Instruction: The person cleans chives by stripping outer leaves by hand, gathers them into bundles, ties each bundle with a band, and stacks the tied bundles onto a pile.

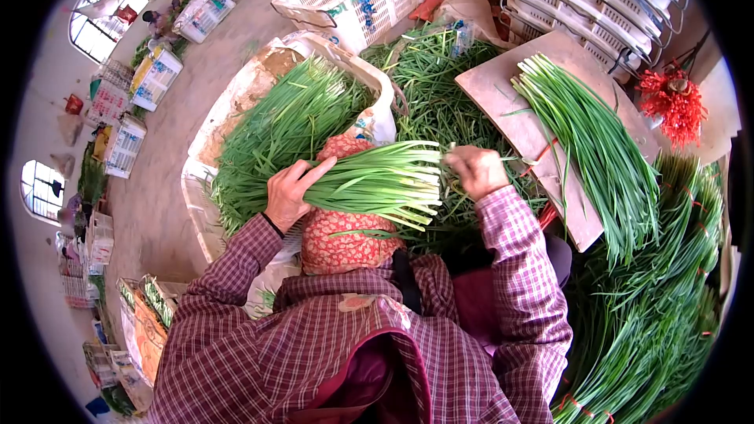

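Left hand [289, 195] clamped around your green bunch [365, 182]; long axis crosswise, pale stem ends [424, 187] right of grip, nearest your right hand [479, 171], fingers curled together, any held piece unclear.

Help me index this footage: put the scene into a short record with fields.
left hand: grips a bunch of green stalks
right hand: at the bunch's pale ends; whether it holds anything is unclear
lined crate: holds loose greens
board: another bunch lies on it, leaves over the edge
beside the board: greens with red ties
near the stacked crates: cluster of red strips
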A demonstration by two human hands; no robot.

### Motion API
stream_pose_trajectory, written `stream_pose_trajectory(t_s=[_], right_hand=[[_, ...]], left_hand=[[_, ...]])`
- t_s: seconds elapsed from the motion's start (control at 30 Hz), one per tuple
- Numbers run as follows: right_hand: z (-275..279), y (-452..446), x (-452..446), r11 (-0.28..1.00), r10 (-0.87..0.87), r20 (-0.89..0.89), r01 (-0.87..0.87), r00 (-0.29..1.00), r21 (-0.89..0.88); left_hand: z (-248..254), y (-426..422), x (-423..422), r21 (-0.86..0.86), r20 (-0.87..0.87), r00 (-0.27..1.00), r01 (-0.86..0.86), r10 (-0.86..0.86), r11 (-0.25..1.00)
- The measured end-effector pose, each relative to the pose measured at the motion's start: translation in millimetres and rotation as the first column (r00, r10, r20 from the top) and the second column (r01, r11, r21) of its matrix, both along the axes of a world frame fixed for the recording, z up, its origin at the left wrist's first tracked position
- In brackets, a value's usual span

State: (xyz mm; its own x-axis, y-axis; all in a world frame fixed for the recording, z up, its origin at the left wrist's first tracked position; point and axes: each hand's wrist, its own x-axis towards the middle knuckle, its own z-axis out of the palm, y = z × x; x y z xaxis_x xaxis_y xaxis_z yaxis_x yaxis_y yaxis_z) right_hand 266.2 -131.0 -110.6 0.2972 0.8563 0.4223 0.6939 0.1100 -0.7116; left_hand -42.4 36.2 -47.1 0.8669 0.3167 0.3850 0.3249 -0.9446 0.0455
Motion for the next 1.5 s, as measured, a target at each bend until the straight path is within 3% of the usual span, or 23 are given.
stream_pose_trajectory(t_s=[0.03, 0.07, 0.1, 0.13, 0.2, 0.3, 0.33, 0.4, 0.53, 0.73, 0.83, 0.93, 1.0, 1.07, 1.13, 1.37, 1.47, 1.5], right_hand=[[4.3, -9.9, 11.6, 0.995, -0.077, 0.177, 0.064, 0.981, 0.081], [-2.3, -19.7, 24.6, 0.976, -0.216, 0.183, 0.212, 0.959, 0.041], [13.6, -32.9, 29.4, 0.946, -0.303, 0.192, 0.319, 0.933, -0.058], [15.1, -41.7, 39.6, 0.864, -0.308, 0.312, 0.401, 0.899, -0.304], [19.2, -59.4, 37.2, 0.781, -0.337, 0.44, 0.508, 0.832, -0.364], [47.5, -55.4, 12.4, 0.872, -0.338, 0.377, 0.438, 0.862, -0.22], [49.8, -47.3, 4.5, 0.912, -0.338, 0.255, 0.382, 0.906, -0.147], [55.8, -41.6, -8.7, 0.986, -0.159, 0.047, 0.161, 0.986, -0.035], [60.3, -38.1, -36.5, 0.994, -0.105, -0.115, 0.106, 0.988, 0.008], [56.0, -38.0, -40.2, 0.989, -0.144, 0.041, 0.142, 0.989, 0.041], [52.4, -37.9, -33.6, 0.948, -0.309, 0.221, 0.282, 0.925, 0.144], [41.9, -51.4, -5.7, 0.843, -0.521, 0.357, 0.534, 0.775, 0.07], [42.1, -62.1, 1.9, 0.867, -0.482, 0.336, 0.496, 0.809, 0.051], [66.1, -65.4, -16.9, 0.935, -0.355, 0.115, 0.35, 0.928, 0.061], [65.3, -58.8, -29.2, 0.975, -0.195, 0.016, 0.192, 0.981, 0.116], [61.9, -41.6, -52.3, 0.981, -0.191, -0.082, 0.192, 0.978, -0.002], [64.1, -41.5, -50.6, 0.98, -0.197, -0.065, 0.199, 0.978, 0.026], [66.3, -43.3, -48.1, 0.974, -0.22, -0.035, 0.222, 0.975, 0.051]], left_hand=[[-1.8, 1.6, -3.1, -0.003, 0.009, 1.0, -0.024, 0.024, 1.0], [-2.7, 2.3, -5.4, -0.008, 0.018, 0.999, -0.046, 0.046, 0.999], [-1.5, 2.3, -6.1, -0.008, 0.043, 0.998, -0.044, 0.045, 0.999], [-1.0, 2.7, -7.6, -0.008, 0.043, 0.998, -0.04, 0.04, 0.999], [-0.1, 2.9, -10.3, 0.004, 0.021, 0.999, -0.041, 0.041, 0.999], [4.5, -0.9, -8.8, -0.013, 0.038, 0.998, -0.039, 0.039, 0.999], [7.8, -3.2, -7.6, -0.009, 0.038, 0.999, -0.039, 0.039, 0.999], [15.9, -7.4, -5.3, 0.022, 0.073, 0.997, -0.032, 0.03, 0.999], [28.0, -10.5, -7.3, 0.106, 0.086, 0.996, -0.024, 0.015, 0.994], [34.7, -13.5, -5.6, 0.132, 0.11, 0.994, 0.004, -0.018, 0.991], [34.8, -12.5, -7.5, 0.132, 0.113, 0.993, 0.0, -0.015, 0.991], [35.1, -8.7, -13.6, 0.157, 0.132, 0.991, -0.017, -0.004, 0.987], [38.0, -7.8, -15.8, 0.189, 0.109, 0.994, -0.031, 0.01, 0.981], [39.5, -8.8, -13.8, 0.188, 0.117, 0.993, -0.029, 0.007, 0.982], [39.6, -8.1, -13.4, 0.208, 0.123, 0.992, -0.032, 0.007, 0.978], [39.6, -11.4, -11.0, 0.193, 0.145, 0.989, -0.026, -0.002, 0.981], [45.4, -21.6, -6.1, 0.117, 0.127, 0.992, -0.039, 0.024, 0.992], [50.3, -29.9, -0.9, -0.055, 0.101, 0.993, -0.05, 0.055, 0.997]])
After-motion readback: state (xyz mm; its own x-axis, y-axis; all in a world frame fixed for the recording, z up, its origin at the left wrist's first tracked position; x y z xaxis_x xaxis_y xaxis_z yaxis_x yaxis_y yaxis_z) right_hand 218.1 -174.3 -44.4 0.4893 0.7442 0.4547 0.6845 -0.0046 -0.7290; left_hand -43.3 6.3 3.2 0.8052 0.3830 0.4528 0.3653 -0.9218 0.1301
